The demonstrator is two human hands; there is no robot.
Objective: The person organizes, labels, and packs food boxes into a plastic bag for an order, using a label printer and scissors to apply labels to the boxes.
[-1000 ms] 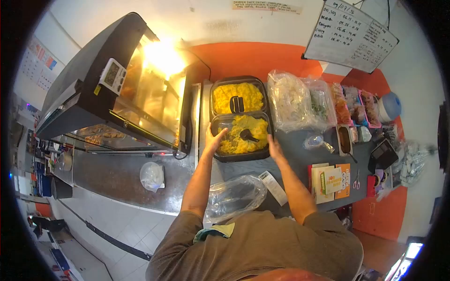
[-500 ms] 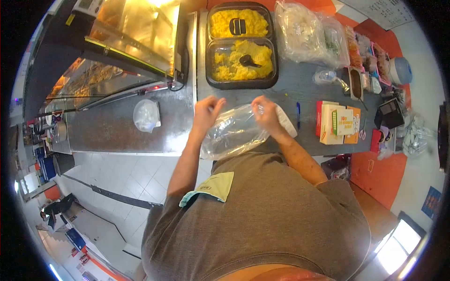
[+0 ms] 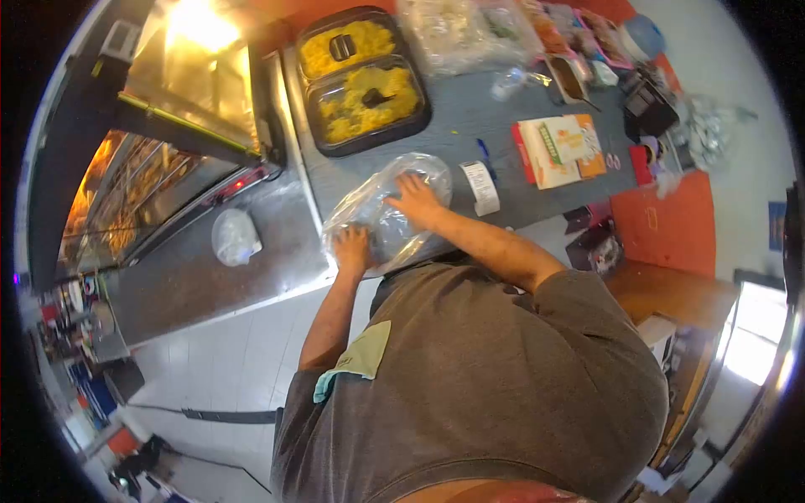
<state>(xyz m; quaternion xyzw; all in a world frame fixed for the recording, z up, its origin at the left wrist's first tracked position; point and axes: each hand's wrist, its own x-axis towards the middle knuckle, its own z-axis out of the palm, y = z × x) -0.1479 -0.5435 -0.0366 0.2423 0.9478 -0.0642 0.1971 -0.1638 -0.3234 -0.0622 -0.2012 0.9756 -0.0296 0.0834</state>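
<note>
A clear plastic bag (image 3: 381, 189) lies spread on the dark counter in front of me. My right hand (image 3: 417, 201) rests on its upper right part with the fingers stretched out. On the bag's lower left side is my left hand (image 3: 352, 249), fingers apart and pressed against the film. Beside the bag, to the right, lies a white printed receipt (image 3: 480, 188), with a blue pen (image 3: 485, 154) just above it. Farther back stand two black-rimmed tubs of yellow mashed food; a black scoop (image 3: 375, 98) sits in the nearer tub (image 3: 402, 127).
A lit glass warming cabinet (image 3: 189, 101) stands at the left. Near it lies a round clear plastic bundle (image 3: 236, 237). Stacked cards or booklets (image 3: 558, 151) are at the right, with filled plastic bags (image 3: 470, 38) behind. The counter's front edge (image 3: 243, 303) runs close to my body.
Both hands were raised, pinching the bag's upper edge; now they lie spread on it. The receipt, partly hidden before, now shows fully. The whole view has turned and shifted.
</note>
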